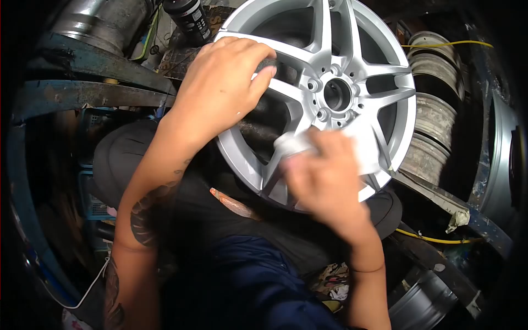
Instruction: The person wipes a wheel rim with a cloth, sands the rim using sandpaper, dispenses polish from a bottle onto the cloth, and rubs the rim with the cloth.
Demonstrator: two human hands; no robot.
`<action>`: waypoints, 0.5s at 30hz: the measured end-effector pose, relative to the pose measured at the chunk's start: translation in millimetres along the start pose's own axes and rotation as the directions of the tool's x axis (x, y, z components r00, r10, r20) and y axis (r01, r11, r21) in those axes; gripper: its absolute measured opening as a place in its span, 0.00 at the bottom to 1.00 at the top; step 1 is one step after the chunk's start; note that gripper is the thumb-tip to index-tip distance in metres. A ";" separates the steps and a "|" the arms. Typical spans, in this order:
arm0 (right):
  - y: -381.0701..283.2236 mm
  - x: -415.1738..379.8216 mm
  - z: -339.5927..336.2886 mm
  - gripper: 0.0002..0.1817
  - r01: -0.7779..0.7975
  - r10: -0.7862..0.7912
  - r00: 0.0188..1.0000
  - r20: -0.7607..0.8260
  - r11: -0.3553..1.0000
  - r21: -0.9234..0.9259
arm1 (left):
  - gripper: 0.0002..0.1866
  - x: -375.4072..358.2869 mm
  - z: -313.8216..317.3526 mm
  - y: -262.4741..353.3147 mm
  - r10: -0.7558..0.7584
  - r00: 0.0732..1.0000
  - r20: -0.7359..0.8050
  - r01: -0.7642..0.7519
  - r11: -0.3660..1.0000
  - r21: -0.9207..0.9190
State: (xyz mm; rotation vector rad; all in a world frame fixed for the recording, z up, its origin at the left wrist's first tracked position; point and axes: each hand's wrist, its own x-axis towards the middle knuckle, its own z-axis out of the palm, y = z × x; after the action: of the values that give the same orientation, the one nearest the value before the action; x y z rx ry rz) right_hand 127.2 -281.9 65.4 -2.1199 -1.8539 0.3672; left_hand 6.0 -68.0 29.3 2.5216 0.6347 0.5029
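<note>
Fingers (333, 144) of right hand (329, 179) closed around white cloth (364, 142), apparently

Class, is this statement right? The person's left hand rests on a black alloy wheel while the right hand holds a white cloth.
Not quite: the head view shows that the alloy wheel is silver, not black. The left hand does rest on it, and the right hand holds a white cloth.

Wheel (379, 98): silver (nearly white on the brightest spokes)
Cloth (366, 143): white
Bottle (188, 16): black with white print
Shirt (247, 256): navy blue
Trousers (125, 154): dark grey
Frame rail (104, 61): patchy, worn blue
Cable (440, 240): yellow
</note>
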 end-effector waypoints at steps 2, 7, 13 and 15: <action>-27.8 -19.3 45.1 0.19 0.175 -0.147 0.970 0.194 0.975 -0.139 | 0.29 -16.7 26.2 -8.2 -0.005 0.999 0.035 -0.003 0.974 0.225; -35.0 -9.2 33.9 0.16 0.368 -0.256 0.883 0.394 0.898 -0.242 | 0.26 -20.0 54.9 1.6 -0.034 0.983 0.181 -0.021 0.956 0.292; -25.6 5.8 32.0 0.18 0.359 -0.290 0.869 0.402 0.927 -0.107 | 0.21 -13.1 60.2 -6.0 -0.001 0.982 0.188 -0.048 0.965 0.256; -19.0 8.7 42.3 0.18 0.321 -0.260 0.895 0.362 0.939 -0.119 | 0.20 -13.0 61.6 -5.0 0.006 0.985 0.172 -0.044 0.976 0.214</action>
State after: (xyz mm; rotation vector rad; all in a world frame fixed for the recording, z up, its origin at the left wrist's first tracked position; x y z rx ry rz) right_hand 94.8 -268.6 33.8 -1.9304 -2.4487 0.5448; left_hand 21.6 -93.4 -26.4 2.7439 0.6227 0.2322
